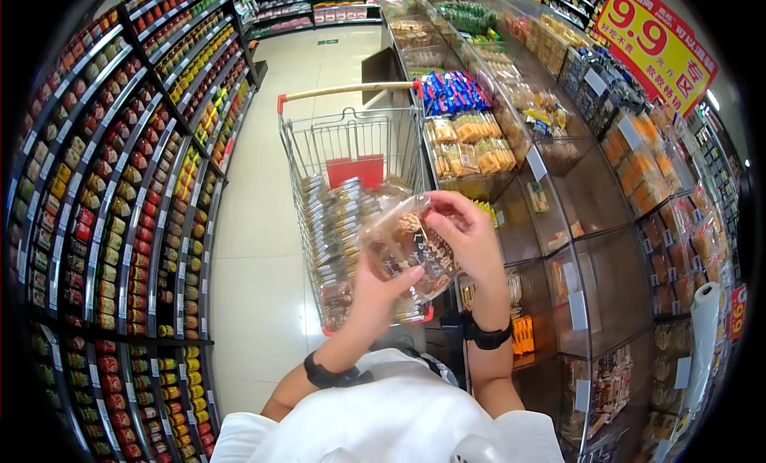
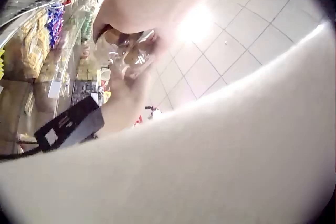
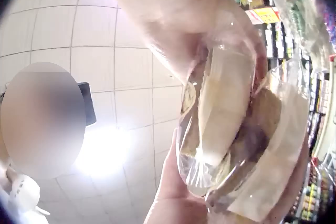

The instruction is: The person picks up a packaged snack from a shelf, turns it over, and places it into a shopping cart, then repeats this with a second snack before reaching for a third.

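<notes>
In front of the chest, both hands hold clear plastic snack packets (image 1: 415,260), the nearest printed with walnut pictures and white and brown lettering. My left hand (image 1: 377,291) grips the lower left side, its thumb lying across the front. At the upper right, my right hand (image 1: 471,232) pinches the edge between thumb and fingers. The right wrist view shows the packets' other side, with brown pieces and pale strips (image 3: 226,103) under crinkled film. In the left wrist view the packet (image 2: 139,50) is partly hidden by the left hand (image 2: 136,3).
Just beyond the hands stands a shopping cart (image 1: 291,156) with rows of wrapped packs (image 1: 323,216) inside. Jar shelves (image 1: 120,184) line the left side. Snack bins (image 1: 550,240) with clear dividers run along the right, under a yellow price sign (image 1: 658,44). Tiled floor (image 1: 255,224) lies between.
</notes>
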The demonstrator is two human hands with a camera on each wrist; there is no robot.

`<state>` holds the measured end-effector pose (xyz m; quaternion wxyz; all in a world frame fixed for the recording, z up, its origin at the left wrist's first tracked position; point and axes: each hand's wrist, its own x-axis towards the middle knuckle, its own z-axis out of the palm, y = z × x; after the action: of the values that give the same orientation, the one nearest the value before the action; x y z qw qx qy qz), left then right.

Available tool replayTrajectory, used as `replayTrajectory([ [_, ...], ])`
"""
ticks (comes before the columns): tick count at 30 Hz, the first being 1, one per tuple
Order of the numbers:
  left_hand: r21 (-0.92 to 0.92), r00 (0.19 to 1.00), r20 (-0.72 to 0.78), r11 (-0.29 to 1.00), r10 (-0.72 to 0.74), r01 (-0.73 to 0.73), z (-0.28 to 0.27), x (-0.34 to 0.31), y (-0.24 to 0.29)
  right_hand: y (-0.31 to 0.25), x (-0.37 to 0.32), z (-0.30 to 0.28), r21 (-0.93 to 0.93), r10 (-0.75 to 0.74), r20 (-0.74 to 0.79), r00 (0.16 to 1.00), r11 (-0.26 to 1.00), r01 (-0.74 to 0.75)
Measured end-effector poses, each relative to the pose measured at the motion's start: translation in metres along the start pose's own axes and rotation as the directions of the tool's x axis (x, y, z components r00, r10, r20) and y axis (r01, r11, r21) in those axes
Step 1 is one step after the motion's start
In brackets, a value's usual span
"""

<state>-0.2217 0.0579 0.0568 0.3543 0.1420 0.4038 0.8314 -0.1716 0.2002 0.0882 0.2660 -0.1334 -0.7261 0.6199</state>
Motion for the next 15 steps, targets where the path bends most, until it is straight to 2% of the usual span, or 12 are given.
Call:
replayTrajectory([
  [4, -0.122, 0.997, -0.072, 0.991, 0.039, -0.048, 0.014, -0.007, -0.006, -0.015, -0.02, -0.004, -0.034, -0.163, -0.248, 0.955, 0.987, 0.159],
  [7, -0.063, 0.977, -0.157, 0.986, 0.143, -0.155, 0.019, -0.011, -0.008, -0.018, -0.042, -0.004, -0.287, -0.316, -0.386, 0.867, 0.934, 0.213],
  [8, -0.073, 0.967, -0.177, 0.978, 0.182, -0.197, 0.021, -0.012, -0.01, -0.014, -0.049, -0.003, -0.284, -0.323, -0.429, 0.844, 0.935, 0.214],
  [11, -0.048, 0.942, -0.192, 0.956, 0.276, -0.29, 0.024, -0.013, -0.017, 0.0, -0.061, 0.01, 0.06, -0.235, -0.487, 0.841, 0.952, 0.301],
  [12, -0.057, 0.944, -0.193, 0.957, 0.27, -0.285, 0.026, -0.015, -0.017, 0.005, -0.065, 0.013, 0.219, -0.145, -0.398, 0.906, 0.944, 0.247],
  [15, -0.061, 0.945, -0.175, 0.955, 0.277, -0.292, 0.027, -0.022, -0.026, 0.004, -0.069, 0.025, 0.347, -0.043, -0.257, 0.965, 0.928, 0.134],
])
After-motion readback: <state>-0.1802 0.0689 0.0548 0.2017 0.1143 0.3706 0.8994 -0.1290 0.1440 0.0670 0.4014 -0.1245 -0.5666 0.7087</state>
